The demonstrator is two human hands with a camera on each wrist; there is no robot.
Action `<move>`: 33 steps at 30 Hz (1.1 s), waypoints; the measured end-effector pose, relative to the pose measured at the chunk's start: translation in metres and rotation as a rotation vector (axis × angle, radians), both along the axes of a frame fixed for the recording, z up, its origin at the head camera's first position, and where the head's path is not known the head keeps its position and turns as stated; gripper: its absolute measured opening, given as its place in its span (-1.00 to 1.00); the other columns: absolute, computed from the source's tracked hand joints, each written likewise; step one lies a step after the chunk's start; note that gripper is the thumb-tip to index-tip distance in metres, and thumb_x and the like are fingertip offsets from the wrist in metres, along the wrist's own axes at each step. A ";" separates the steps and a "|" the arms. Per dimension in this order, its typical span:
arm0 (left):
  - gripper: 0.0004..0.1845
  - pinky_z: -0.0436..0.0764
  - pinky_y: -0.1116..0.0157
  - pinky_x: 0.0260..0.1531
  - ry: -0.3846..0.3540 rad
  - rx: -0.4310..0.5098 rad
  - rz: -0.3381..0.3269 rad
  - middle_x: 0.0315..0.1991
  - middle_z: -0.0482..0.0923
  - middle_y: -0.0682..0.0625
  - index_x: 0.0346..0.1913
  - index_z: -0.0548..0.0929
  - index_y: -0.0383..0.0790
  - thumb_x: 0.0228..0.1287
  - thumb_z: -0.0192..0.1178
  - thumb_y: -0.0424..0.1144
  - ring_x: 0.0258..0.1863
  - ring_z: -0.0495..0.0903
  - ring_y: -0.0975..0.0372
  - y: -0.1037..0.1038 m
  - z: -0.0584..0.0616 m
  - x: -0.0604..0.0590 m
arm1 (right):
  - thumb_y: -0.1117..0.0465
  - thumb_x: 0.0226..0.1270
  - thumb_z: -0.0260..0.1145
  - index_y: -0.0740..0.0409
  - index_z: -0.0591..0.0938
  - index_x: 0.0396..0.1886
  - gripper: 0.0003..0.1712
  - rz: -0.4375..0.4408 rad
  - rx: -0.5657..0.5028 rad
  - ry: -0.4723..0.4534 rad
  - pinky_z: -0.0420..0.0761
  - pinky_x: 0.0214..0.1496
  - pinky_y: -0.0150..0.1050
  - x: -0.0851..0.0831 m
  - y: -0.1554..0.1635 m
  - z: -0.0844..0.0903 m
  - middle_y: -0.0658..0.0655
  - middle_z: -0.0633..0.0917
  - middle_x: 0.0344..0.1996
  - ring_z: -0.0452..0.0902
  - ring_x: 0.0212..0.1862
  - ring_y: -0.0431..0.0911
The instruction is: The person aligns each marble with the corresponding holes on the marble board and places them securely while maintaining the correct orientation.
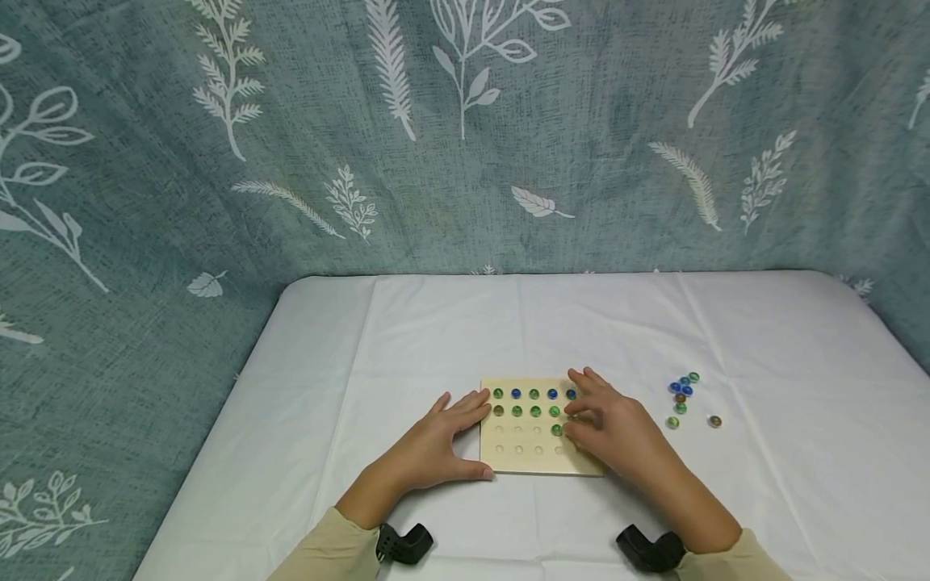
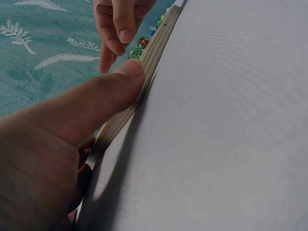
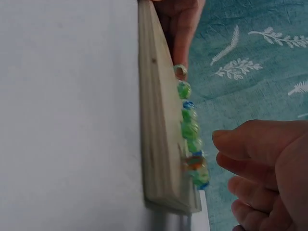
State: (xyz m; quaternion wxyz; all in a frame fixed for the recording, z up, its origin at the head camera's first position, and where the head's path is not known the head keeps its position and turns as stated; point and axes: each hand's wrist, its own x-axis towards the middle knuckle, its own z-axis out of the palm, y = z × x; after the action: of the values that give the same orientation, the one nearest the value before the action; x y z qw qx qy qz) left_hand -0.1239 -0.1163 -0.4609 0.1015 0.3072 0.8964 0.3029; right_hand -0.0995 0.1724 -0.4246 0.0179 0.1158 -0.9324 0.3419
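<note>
A pale wooden board (image 1: 519, 461) with rows of round hollows lies on the table. Green, blue and brown glass marbles fill the visible part of its two far rows. One green marble (image 1: 556, 430) sits in the third row, near my right fingers. My left hand (image 1: 443, 448) rests at the board's left side, fingers straight along that edge, thumb (image 2: 127, 72) pressing the near edge by the corner. Over the board's right part hovers my right hand (image 1: 617, 424), its thumb and fingers slightly bent, with nothing visible between them. It hides some right-hand hollows.
To the right of the board lies a loose group of blue, green and brown marbles (image 1: 680, 389), with one brown marble (image 1: 715, 421) apart. A white cloth (image 1: 407, 323) covers the table. Behind it hangs a leaf-patterned curtain (image 1: 603, 161). Black devices (image 1: 407, 545) sit at both wrists.
</note>
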 end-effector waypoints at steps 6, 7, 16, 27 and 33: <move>0.04 -0.17 0.08 0.59 0.002 0.000 -0.006 0.54 0.08 0.17 0.46 0.35 -0.10 -0.10 0.49 0.23 0.54 0.03 0.30 0.000 0.001 0.000 | 0.17 0.23 0.42 0.15 0.75 -0.09 -0.73 -0.073 -0.014 -0.034 0.37 0.36 0.26 -0.005 0.020 0.010 0.11 0.40 0.43 0.16 0.51 0.12; 0.03 -0.16 0.07 0.59 0.004 -0.001 -0.006 0.54 0.08 0.17 0.46 0.35 -0.10 -0.10 0.49 0.23 0.54 0.03 0.30 0.000 0.001 0.000 | 0.17 0.24 0.42 0.17 0.73 -0.05 -0.69 -0.089 -0.012 -0.031 0.37 0.35 0.27 -0.007 0.024 0.012 0.11 0.39 0.43 0.16 0.51 0.12; 0.03 -0.19 0.10 0.59 -0.007 -0.006 0.001 0.54 0.08 0.18 0.46 0.34 -0.09 -0.10 0.49 0.22 0.54 0.02 0.31 0.001 0.002 0.000 | 0.07 0.32 0.37 0.27 0.60 0.18 -0.48 -0.209 -0.023 0.009 0.35 0.27 0.39 -0.017 0.073 0.013 0.18 0.35 0.45 0.17 0.48 0.22; 0.04 -0.20 0.11 0.59 -0.003 -0.012 0.002 0.54 0.06 0.20 0.46 0.34 -0.08 -0.10 0.48 0.24 0.54 0.02 0.31 0.001 0.000 0.000 | -0.11 0.45 0.17 0.25 0.50 0.32 -0.36 -0.384 -0.079 -0.102 0.26 0.32 0.42 -0.023 0.127 0.006 0.16 0.24 0.49 0.04 0.50 0.32; 0.04 -0.20 0.12 0.59 -0.004 -0.013 0.000 0.54 0.06 0.22 0.46 0.34 -0.07 -0.10 0.47 0.26 0.54 0.01 0.34 0.000 -0.001 0.000 | -0.06 0.45 0.18 0.27 0.60 0.18 -0.45 -0.446 -0.150 -0.138 0.18 0.45 0.30 -0.026 0.137 -0.005 0.20 0.29 0.45 0.07 0.50 0.27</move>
State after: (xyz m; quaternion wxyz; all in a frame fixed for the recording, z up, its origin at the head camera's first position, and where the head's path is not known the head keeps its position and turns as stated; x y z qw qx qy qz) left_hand -0.1237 -0.1159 -0.4615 0.1054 0.3058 0.8982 0.2978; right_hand -0.1258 0.3096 -0.4301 0.0377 -0.1184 -0.9059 0.4049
